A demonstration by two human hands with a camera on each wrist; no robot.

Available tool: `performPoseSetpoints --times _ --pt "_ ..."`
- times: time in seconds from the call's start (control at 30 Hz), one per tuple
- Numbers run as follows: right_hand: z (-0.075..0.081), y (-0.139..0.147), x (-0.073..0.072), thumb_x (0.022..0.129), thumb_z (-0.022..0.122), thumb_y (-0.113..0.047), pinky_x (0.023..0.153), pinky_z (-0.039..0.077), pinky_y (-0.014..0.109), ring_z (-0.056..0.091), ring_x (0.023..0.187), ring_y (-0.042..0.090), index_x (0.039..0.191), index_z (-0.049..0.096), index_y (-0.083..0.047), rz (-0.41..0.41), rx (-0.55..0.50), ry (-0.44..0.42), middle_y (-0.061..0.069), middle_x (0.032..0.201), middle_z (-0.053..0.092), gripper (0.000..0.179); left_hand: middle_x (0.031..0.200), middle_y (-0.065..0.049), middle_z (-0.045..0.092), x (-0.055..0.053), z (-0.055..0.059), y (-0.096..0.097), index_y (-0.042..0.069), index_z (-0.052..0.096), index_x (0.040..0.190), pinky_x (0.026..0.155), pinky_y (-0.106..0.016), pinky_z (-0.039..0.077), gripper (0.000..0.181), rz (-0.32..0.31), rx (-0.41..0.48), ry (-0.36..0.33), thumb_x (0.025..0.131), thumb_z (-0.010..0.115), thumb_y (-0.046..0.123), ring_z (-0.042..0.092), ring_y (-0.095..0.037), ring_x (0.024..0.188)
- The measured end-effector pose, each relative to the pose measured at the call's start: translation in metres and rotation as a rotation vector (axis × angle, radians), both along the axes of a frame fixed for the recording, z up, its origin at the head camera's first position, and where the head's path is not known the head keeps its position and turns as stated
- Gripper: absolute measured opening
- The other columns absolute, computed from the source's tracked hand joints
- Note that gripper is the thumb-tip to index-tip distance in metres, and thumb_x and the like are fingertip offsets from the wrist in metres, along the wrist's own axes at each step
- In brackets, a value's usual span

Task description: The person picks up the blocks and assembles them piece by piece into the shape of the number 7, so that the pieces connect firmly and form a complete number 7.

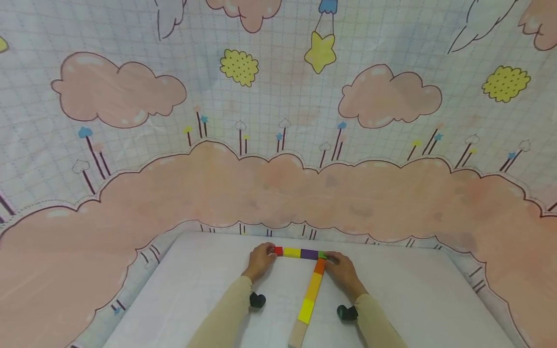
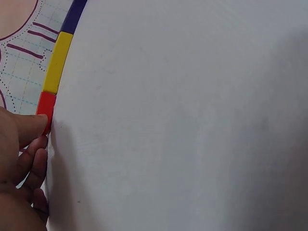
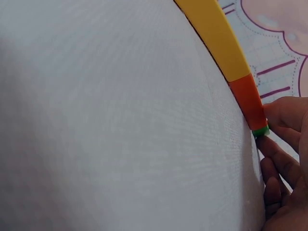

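Observation:
My left hand (image 1: 259,262) pinches the red block (image 1: 279,251) at the left end of a short row, thumb on its face in the left wrist view. A yellow block (image 1: 291,253) and a purple block (image 1: 309,254) continue the row rightward. At its right end, my right hand (image 1: 344,273) holds the small green block (image 1: 322,254) between thumb and index finger. In the right wrist view, that green block (image 3: 261,131) shows just past an orange block (image 3: 248,101), much of it hidden.
From the green end, a second line runs toward me: the orange block, an amber block (image 1: 313,287), a bright yellow block (image 1: 306,311) and a plain wood-coloured block (image 1: 298,334). All lie on a white table (image 1: 196,275). A cloud-patterned cloth (image 1: 278,188) hangs behind.

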State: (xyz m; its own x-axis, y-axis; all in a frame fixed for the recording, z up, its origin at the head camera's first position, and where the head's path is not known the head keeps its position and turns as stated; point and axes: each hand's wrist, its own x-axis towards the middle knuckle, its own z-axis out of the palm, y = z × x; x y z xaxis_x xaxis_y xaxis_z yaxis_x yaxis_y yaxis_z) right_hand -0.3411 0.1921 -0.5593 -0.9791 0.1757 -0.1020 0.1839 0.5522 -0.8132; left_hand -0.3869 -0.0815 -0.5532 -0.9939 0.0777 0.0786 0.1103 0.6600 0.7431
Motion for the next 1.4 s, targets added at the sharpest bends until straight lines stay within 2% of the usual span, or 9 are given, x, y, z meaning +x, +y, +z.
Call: performPoseSetpoints --times 0.13,0.3,0.53,1.2,1.4 --pt "-0.0012 0.0003 -0.0022 0.093 0.064 -0.026 0.115 0.029 0.063 0.042 0.137 0.036 0.127 0.065 -0.019 0.002 0.006 -0.002 0.011 0.141 0.055 0.035 0.104 -0.007 0.069 0.0002 -0.0006 0.0014 0.006 0.067 0.119 0.099 -0.047 0.049 0.03 0.014 -0.006 0.015 0.091 0.069 0.012 0.059 -0.022 0.095" --pt "-0.0039 0.0012 -0.0055 0.092 0.065 -0.027 0.114 0.029 0.063 0.041 0.137 0.036 0.127 0.064 -0.019 -0.007 0.009 -0.02 0.011 0.142 0.055 0.036 0.107 -0.008 0.07 0.0019 0.0003 0.0035 0.007 0.067 0.121 0.104 -0.052 0.043 0.031 0.022 0.019 0.018 0.091 0.069 0.013 0.06 -0.025 0.101" --pt "-0.0035 0.0009 -0.0063 0.092 0.065 -0.026 0.114 0.03 0.063 0.041 0.137 0.036 0.128 0.064 -0.019 -0.014 0.007 -0.03 0.01 0.142 0.055 0.037 0.105 -0.008 0.071 0.003 -0.0007 0.0045 0.007 0.068 0.12 0.101 -0.052 0.041 0.029 0.025 0.016 0.045 0.092 0.068 0.014 0.061 -0.026 0.102" --pt "0.0029 -0.0012 0.0002 0.092 0.064 -0.027 0.114 0.028 0.064 0.041 0.138 0.037 0.127 0.065 -0.018 -0.006 -0.004 -0.027 0.011 0.141 0.055 0.036 0.106 -0.008 0.071 0.0074 0.0051 0.0036 0.007 0.068 0.119 0.1 -0.05 0.048 0.028 0.032 0.034 0.027 0.091 0.068 0.013 0.062 -0.026 0.101" --pt "0.0028 -0.0019 0.0023 0.092 0.064 -0.027 0.114 0.027 0.065 0.04 0.138 0.037 0.127 0.064 -0.02 -0.015 -0.022 -0.051 0.011 0.143 0.054 0.036 0.108 -0.008 0.071 0.0085 0.0056 0.0019 0.007 0.067 0.12 0.101 -0.047 0.05 0.028 0.029 0.043 0.009 0.092 0.067 0.013 0.062 -0.026 0.103"
